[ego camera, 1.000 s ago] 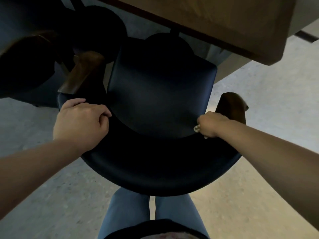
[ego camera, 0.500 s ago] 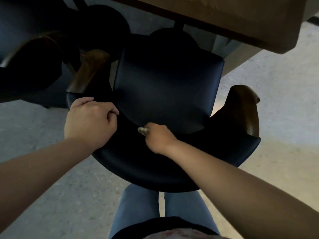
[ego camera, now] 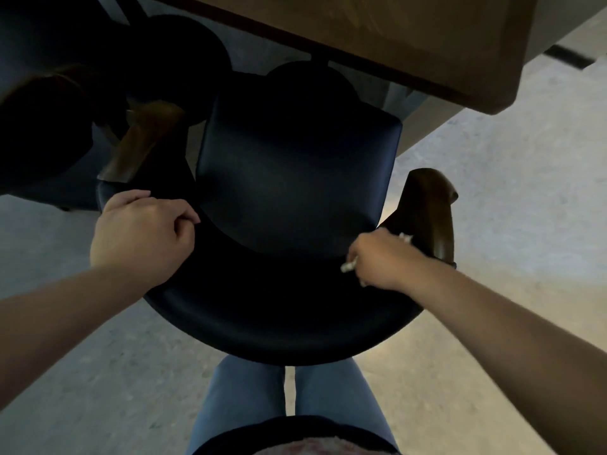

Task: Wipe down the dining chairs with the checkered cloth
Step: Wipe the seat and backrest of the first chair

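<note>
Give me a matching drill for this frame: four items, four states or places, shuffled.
1. left hand
2. right hand
3. wooden table
4. right wooden armrest

A. above the chair seat's front edge
B. gripping the backrest rim
C. just beyond the cloth
D. closed on the cloth

Pairs: 1-B, 2-D, 3-A, 4-C

- Both forearms are bare from the fingers back to the frame edge, with no sleeve showing behind the left hand (ego camera: 141,234) or the right hand (ego camera: 382,261).
- No ring, watch or band shows near the fingers.
- Faded blue denim jeans (ego camera: 249,392) cover both legs.
- A dark garment hem (ego camera: 295,428) sits above a pale, reddish-mottled fabric patch (ego camera: 315,446).
</note>
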The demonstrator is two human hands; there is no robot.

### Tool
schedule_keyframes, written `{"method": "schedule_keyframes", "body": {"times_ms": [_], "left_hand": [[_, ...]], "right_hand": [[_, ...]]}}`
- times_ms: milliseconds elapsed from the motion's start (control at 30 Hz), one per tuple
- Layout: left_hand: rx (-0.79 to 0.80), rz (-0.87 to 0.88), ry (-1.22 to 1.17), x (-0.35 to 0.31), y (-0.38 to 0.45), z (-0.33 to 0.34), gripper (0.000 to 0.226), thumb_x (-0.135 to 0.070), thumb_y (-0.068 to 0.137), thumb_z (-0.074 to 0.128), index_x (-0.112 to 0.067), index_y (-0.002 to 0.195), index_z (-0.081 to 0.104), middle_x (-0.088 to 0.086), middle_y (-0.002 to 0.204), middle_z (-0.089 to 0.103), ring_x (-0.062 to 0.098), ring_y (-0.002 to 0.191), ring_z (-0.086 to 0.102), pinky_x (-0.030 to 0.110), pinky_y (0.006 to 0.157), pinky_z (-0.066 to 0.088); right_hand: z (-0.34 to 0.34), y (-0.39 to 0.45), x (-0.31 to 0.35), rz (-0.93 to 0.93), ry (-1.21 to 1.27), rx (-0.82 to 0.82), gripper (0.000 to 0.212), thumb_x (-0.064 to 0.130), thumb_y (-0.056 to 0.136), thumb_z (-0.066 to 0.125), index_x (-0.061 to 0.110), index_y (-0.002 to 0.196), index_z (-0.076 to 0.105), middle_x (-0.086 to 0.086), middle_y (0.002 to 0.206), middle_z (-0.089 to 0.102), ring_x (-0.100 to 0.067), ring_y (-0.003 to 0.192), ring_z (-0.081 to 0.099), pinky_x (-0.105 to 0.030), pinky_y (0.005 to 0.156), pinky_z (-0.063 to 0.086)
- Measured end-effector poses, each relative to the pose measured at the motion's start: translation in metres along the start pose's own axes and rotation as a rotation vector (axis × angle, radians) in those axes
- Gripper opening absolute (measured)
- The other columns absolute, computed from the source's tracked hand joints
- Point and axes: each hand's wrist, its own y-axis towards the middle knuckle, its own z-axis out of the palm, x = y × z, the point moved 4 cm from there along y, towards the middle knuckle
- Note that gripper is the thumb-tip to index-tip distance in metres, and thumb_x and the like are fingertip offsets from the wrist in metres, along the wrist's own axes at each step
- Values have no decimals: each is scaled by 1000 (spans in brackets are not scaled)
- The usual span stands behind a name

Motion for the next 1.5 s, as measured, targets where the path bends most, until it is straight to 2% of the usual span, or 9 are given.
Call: {"method": "schedule_keyframes", "body": {"times_ms": [100, 200, 400, 600, 733, 900, 1100, 1333, 1500], "left_hand": [[-21, -8, -2, 0, -1, 0, 28, -20, 87, 47, -24, 81, 74, -3, 63, 66, 26, 85, 66, 34, 104, 32], [-16, -5, -17, 1, 0, 1, 32, -25, 82, 42, -25, 80, 74, -3, 61, 65, 25, 80, 66, 33, 103, 31], [-15, -3, -20, 5, 0, 4, 29, -22, 86, 45, -26, 80, 73, -15, 49, 41, 19, 66, 62, 33, 107, 30], [-30, 11, -56, 8, 1, 6, 22, -13, 86, 56, -24, 80, 74, -15, 52, 43, 13, 58, 51, 34, 107, 31], [-51, 13, -68, 10, 1, 7, 18, -12, 84, 59, -22, 84, 74, -2, 67, 67, 22, 71, 62, 34, 103, 33], [-106, -27, -159, 16, 2, 8, 26, -10, 82, 58, -15, 106, 68, 3, 115, 68, 25, 111, 59, 39, 104, 35], [-108, -41, -185, 17, 1, 7, 27, -8, 82, 57, -15, 107, 67, 1, 127, 62, 22, 120, 53, 42, 106, 36], [-88, -23, -144, 14, 1, 4, 22, -9, 82, 56, -16, 97, 70, -1, 108, 70, 22, 104, 61, 42, 100, 43], [-70, -13, -91, 12, 2, 4, 18, -7, 81, 58, -17, 82, 72, 0, 83, 72, 24, 84, 63, 41, 95, 45]], "right_hand": [[-21, 0, -32, 60, -135, -37, 31, 12, 79, 61, 17, 109, 65, -15, 110, 58, -33, 107, 49, -39, 84, 46], [-19, -10, -36, 15, -169, -104, 21, 12, 82, 53, 18, 98, 65, -10, 101, 60, -32, 105, 51, -46, 93, 45], [2, -53, -10, -55, -50, -370, 26, 16, 90, 43, 20, 101, 66, -2, 99, 65, -22, 96, 57, -35, 88, 44], [22, -70, 66, -125, 147, -322, 32, 17, 89, 43, 24, 116, 59, -1, 113, 63, -22, 106, 57, -32, 90, 41], [22, -54, 128, -145, 507, -299, 36, 12, 89, 46, 18, 121, 59, -11, 113, 64, -31, 105, 60, -38, 89, 46], [9, -11, 187, -125, 868, -218, 35, 10, 91, 44, 13, 124, 55, -17, 116, 62, -36, 109, 55, -38, 90, 46], [21, -14, 169, -311, 671, -191, 46, 1, 83, 45, 13, 125, 59, -16, 123, 57, -34, 113, 54, -38, 96, 46], [26, -1, 62, -53, 146, 54, 26, 15, 76, 68, 11, 102, 66, -12, 106, 65, -31, 99, 61, -33, 78, 51], [37, 38, 99, 14, 326, 38, 25, 12, 88, 50, 6, 109, 62, -20, 116, 62, -37, 107, 60, -32, 79, 46]]}}
